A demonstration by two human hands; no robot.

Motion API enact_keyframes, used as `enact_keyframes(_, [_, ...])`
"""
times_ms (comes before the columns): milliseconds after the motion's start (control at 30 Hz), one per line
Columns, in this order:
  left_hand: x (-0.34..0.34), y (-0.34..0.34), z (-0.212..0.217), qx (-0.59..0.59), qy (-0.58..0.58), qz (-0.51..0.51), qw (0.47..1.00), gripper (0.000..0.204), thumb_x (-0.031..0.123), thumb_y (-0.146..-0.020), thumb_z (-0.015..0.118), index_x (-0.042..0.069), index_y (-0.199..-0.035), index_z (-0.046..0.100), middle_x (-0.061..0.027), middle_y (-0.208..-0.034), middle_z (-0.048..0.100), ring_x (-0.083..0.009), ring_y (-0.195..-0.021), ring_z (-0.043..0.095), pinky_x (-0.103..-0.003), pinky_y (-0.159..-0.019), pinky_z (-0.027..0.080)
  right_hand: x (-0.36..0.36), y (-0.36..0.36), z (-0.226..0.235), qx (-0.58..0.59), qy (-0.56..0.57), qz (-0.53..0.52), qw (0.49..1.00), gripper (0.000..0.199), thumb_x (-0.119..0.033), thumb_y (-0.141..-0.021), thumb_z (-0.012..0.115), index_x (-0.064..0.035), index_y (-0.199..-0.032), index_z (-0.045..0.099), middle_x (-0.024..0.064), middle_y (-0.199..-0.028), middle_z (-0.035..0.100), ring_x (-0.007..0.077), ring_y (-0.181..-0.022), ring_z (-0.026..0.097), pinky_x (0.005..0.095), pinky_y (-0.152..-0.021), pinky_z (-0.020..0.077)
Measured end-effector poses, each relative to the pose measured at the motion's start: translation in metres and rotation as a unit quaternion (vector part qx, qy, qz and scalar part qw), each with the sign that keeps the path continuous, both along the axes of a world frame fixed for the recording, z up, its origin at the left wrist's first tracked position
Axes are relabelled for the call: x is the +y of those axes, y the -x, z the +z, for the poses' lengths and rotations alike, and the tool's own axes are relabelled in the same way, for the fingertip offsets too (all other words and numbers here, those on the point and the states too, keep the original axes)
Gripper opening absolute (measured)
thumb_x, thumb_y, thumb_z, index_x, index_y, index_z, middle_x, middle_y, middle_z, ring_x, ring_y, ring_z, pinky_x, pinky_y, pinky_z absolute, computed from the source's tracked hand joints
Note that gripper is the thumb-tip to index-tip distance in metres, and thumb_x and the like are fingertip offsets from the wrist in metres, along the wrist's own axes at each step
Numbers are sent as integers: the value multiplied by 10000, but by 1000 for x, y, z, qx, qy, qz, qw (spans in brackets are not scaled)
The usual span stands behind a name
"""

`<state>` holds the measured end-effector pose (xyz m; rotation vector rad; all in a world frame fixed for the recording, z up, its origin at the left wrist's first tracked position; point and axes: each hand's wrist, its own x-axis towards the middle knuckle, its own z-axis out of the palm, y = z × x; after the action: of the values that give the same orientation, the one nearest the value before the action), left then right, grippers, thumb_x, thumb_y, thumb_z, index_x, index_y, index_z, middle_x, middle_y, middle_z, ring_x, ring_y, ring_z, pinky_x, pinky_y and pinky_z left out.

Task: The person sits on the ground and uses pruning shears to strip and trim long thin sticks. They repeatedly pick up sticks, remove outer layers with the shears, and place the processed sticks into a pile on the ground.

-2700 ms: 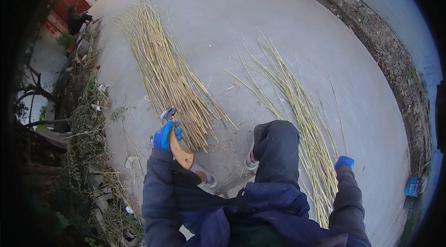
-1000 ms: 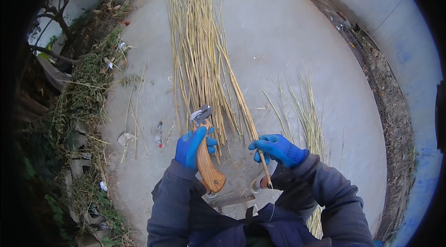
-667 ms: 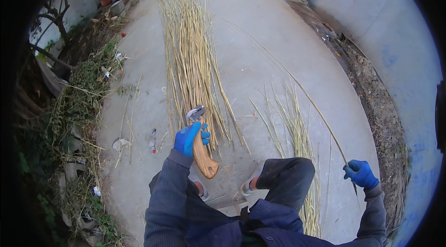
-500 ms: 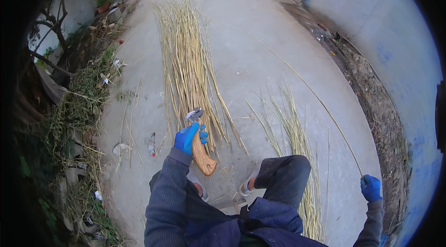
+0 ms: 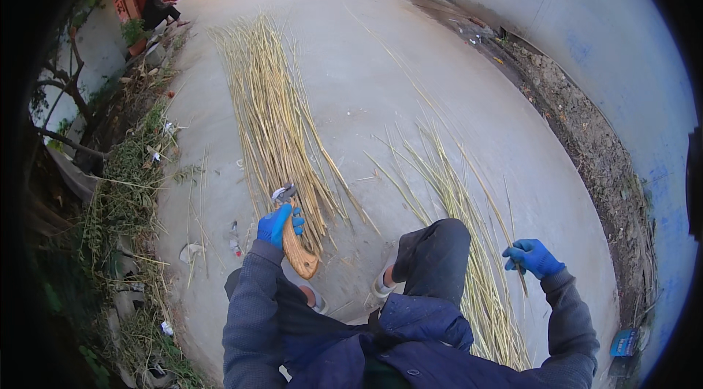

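1. The left hand [image 5: 280, 222] in a blue glove is closed around a wooden-handled tool [image 5: 296, 246]; it is held just at the near end of the big bundle of stalks [image 5: 274, 118] on the concrete ground [image 5: 381, 81].
2. The right hand [image 5: 533, 257] is clamped on one thin stalk [image 5: 512, 239], beside the smaller pile [image 5: 469, 242] at the right of the knee.
3. The step is judged to be the laying aside of this stalk; a fresh stalk is probably needed next, taken from the big bundle.

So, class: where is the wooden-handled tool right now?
In the head view, the wooden-handled tool is held in the left hand, at the near end of the large stalk bundle.
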<state>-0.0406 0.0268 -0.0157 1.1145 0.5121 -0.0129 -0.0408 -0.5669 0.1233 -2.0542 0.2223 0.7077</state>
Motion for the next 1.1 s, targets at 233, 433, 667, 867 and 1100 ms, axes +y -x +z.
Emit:
enact_keyframes(233, [-65,82,83,86,-3,-267,960,408,308,-932,629,-33,-1156,611,-133,-823,689,-178,-661,663,-284,-624,561,201,-73,-45,44,-215,105,970,296,-260,-946,579,9,-1036,663,92,-848,682,124,-730,656,217,-662,524])
enact_keyframes(433, [-93,152,104,150,-20,-377,914,350,294,-952,608,-25,-1097,594,-127,-813,690,-164,-669,668,-279,-629,563,300,-96,-104,75,-284,85,952,287,-258,-930,628,9,-1032,645,91,-838,688,124,-657,644,237,-624,542])
enact_keyframes(667, [-82,185,100,161,9,-377,912,336,291,-953,605,-22,-1074,584,-117,-810,685,-169,-677,670,-286,-627,564,337,-97,-123,115,-374,102,915,288,-264,-951,605,9,-1038,639,85,-841,688,123,-665,634,245,-630,544])
enact_keyframes(867, [-51,179,110,125,81,-243,959,415,297,-949,593,-51,-1175,598,-105,-769,670,-164,-621,641,-281,-582,548,330,-91,-116,128,-357,132,916,295,-268,-975,569,-14,-1109,635,84,-910,681,127,-785,652,239,-691,515])
enact_keyframes(1100, [-74,159,101,180,40,-298,936,381,323,-956,599,-20,-1122,576,-121,-803,682,-166,-648,668,-276,-598,568,328,-80,-118,180,-437,123,873,315,-250,-968,580,2,-1152,619,87,-982,671,148,-853,661,269,-797,544])
